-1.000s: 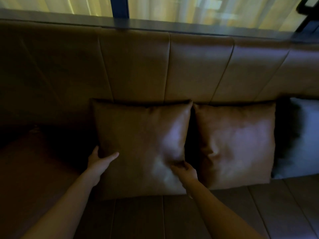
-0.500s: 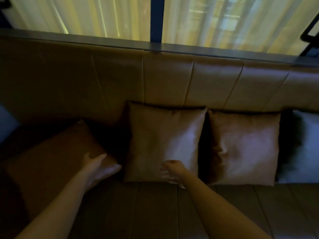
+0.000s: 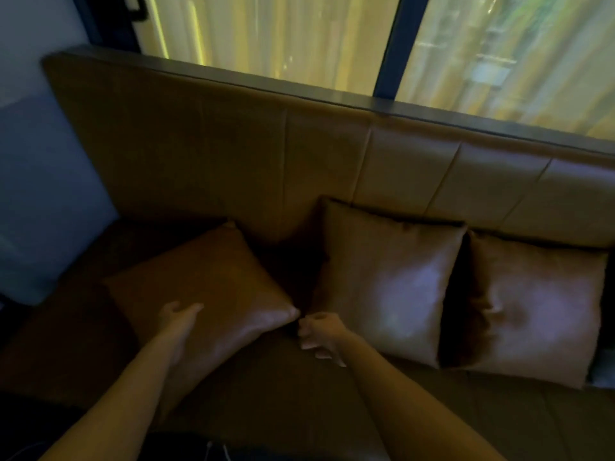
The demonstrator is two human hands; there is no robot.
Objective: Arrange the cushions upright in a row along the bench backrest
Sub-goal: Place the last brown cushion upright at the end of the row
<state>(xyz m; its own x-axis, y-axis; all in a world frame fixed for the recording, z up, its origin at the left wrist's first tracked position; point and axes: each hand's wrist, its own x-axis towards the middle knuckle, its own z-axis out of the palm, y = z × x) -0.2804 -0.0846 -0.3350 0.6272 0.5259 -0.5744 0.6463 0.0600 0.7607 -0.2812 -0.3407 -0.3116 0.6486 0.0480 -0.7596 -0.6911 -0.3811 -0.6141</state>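
A brown leather cushion [image 3: 206,294] lies flat on the bench seat [image 3: 299,394] at the left, turned like a diamond. My left hand [image 3: 178,322] rests flat on its near side, fingers apart. My right hand [image 3: 319,334] hovers with loosely curled fingers just right of that cushion's right corner and holds nothing. Two more brown cushions [image 3: 389,281] [image 3: 535,311] stand upright side by side against the padded backrest [image 3: 233,168].
A sliver of a grey cushion [image 3: 603,374] shows at the far right edge. A blue-grey wall [image 3: 40,181] closes off the bench's left end. Behind the backrest is a curtained window [image 3: 283,38] with a dark frame.
The view has swung left. My left hand has moved onto the flat cushion. My right hand has left the middle upright cushion and now sits by the flat cushion's corner.
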